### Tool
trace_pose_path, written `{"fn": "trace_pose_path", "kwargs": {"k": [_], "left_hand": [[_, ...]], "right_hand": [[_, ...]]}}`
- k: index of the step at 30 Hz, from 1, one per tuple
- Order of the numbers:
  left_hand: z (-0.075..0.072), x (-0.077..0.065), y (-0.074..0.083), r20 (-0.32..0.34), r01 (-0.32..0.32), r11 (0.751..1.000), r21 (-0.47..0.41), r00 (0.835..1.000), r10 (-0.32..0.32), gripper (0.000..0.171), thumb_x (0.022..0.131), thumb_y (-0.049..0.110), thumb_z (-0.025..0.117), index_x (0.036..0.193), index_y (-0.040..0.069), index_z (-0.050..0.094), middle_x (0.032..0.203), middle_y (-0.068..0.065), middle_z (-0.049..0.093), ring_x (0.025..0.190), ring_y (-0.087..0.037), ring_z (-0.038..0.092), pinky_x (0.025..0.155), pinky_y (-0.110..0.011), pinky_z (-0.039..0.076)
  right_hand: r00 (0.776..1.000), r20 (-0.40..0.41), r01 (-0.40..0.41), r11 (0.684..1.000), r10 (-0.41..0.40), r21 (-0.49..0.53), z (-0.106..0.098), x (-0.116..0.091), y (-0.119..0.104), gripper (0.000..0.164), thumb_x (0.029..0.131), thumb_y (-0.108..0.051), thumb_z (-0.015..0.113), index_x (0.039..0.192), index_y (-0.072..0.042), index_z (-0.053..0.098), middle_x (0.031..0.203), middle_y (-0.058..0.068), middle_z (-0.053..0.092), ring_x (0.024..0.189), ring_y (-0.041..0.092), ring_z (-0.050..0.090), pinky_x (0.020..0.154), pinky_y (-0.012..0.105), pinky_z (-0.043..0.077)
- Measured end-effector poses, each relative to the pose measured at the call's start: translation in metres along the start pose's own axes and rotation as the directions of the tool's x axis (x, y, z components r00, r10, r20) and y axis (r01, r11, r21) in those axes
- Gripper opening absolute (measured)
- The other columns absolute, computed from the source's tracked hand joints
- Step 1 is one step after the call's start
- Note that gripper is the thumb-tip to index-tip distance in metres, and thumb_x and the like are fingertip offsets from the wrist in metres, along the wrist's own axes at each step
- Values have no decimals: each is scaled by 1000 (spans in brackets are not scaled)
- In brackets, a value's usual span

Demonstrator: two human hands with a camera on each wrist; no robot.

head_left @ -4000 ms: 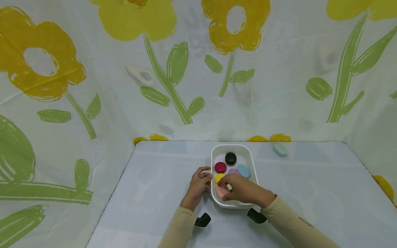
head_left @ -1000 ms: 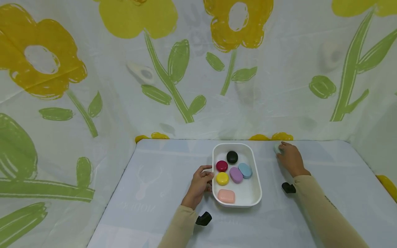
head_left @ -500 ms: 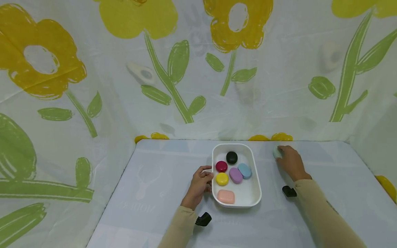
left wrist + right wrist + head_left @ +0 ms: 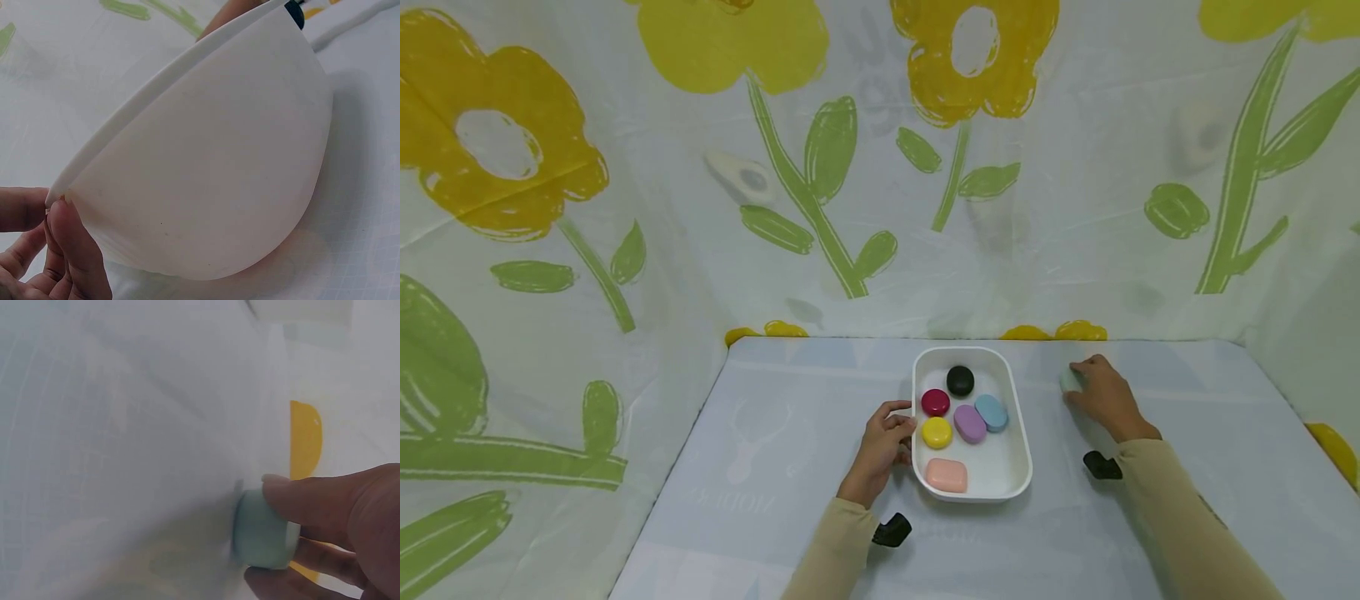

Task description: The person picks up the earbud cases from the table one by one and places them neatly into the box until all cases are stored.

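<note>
In the head view, a white plastic tray (image 4: 1000, 462) holds several small smooth soap bars: black (image 4: 960, 381), dark red (image 4: 935, 402), yellow (image 4: 936, 432), purple (image 4: 970, 424), light blue (image 4: 992, 413) and a pink rounded rectangle (image 4: 947, 476). My left hand (image 4: 878, 450) holds the tray's left side, thumb and fingertips at the rim, as the left wrist view also shows. To the right of the tray, near the table's back, my right hand (image 4: 1107, 398) grips a pale green soap bar (image 4: 262, 531) between thumb and fingers, close over the tabletop.
The table (image 4: 775, 517) has a pale printed cloth. Flower-printed white curtains (image 4: 1060, 208) stand behind it and at both sides. Black wrist-camera mounts (image 4: 892, 530) hang beneath both wrists.
My right hand has left the pink soap bar in the tray and reached the green one. Lately it has drawn the green bar slightly nearer. My left hand stays at the tray.
</note>
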State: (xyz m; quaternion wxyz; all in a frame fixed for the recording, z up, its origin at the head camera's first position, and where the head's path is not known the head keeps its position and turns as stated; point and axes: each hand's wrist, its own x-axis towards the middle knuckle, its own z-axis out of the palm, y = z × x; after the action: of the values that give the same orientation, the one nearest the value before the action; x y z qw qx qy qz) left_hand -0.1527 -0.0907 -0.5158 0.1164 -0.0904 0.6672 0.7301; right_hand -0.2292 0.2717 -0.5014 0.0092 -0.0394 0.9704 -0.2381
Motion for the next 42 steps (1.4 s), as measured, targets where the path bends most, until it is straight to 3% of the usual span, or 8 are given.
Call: {"fn": "trace_pose_path", "kwargs": {"k": [10,22,33,42], "left_hand": [[0,-1,0,3,-1,1000,-2,1000,1,38,106,10,62,143,4,55,108,-13,68,67,-13,56,52,-20,52],[-1,0,0,11,4,1000,-12,1000,-4,38,106,12,63,143,4,55,104,-8,67,67,-13,55,52,-21,52],[0,1,0,12,4,1000,-9,1000,-3,37,107,13,62,143,5,55,103,-5,66,69,-13,55,52,-21,52],[0,2,-1,2,9,1000,-2,1000,-9,37,107,12,62,143,5,55,102,-6,67,68,-13,57,52,-21,52]], "right_hand": [[995,101,1,998,-8,66,-10,-17,-10,56,89,-2,80,135,20,56,138,43,50,122,58,54,103,67,47],[997,76,-23,988,12,151,-1,-40,-19,60,91,-4,78,142,15,53,143,39,50,124,56,54,98,67,50],[996,-32,85,970,-80,228,-18,-56,-67,62,88,-2,83,142,11,56,143,33,55,124,51,57,95,58,58],[979,-15,196,923,-203,331,-18,-66,-109,58,87,1,84,139,9,60,138,26,59,120,44,61,92,53,61]]}}
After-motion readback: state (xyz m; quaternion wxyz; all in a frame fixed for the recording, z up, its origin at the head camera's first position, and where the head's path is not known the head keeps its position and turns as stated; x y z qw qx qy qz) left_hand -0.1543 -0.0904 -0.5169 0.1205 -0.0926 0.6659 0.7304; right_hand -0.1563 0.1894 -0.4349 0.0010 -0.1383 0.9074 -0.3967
